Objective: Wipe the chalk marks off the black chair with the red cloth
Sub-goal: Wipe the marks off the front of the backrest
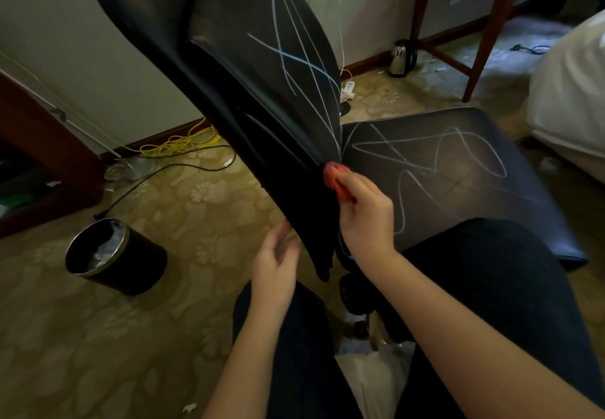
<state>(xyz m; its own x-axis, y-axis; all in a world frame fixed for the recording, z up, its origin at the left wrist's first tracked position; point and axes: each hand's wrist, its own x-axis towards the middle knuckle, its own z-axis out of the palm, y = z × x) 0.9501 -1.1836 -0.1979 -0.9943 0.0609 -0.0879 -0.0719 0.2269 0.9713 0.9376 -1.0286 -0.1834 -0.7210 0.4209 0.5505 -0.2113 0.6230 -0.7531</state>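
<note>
- Black chair (229, 91) fills the head view: its backrest leans from centre up to 11 o'clock, and its seat (458, 173) spreads out to 3 o'clock.
- Chalk marks (294, 58) criss-cross the backrest's front face and loop over the seat, and none of them looks wiped yet, so I'd call this the very start of the job.
- Right hand (366, 212), just right of centre, grips the red cloth (334, 176) bunched into a wad. The wad touches the crease where backrest meets seat, at the bottom ends of the backrest lines, which looks a sensible place to begin a stroke.
- Left hand (275, 264), at 6 o'clock from the cloth, is loose and open, with its fingertips against the backrest's lower rear edge. My guess is it's there to brace the back so it won't swing away under wiping pressure.
- The person's dark-trousered knees sit either side of the chair's base, close in for reach.
- Around the floor there's a waste bin (111, 255) at 8 o'clock, yellow cable (183, 143) at 10 and a kettle (401, 58) at 1.
</note>
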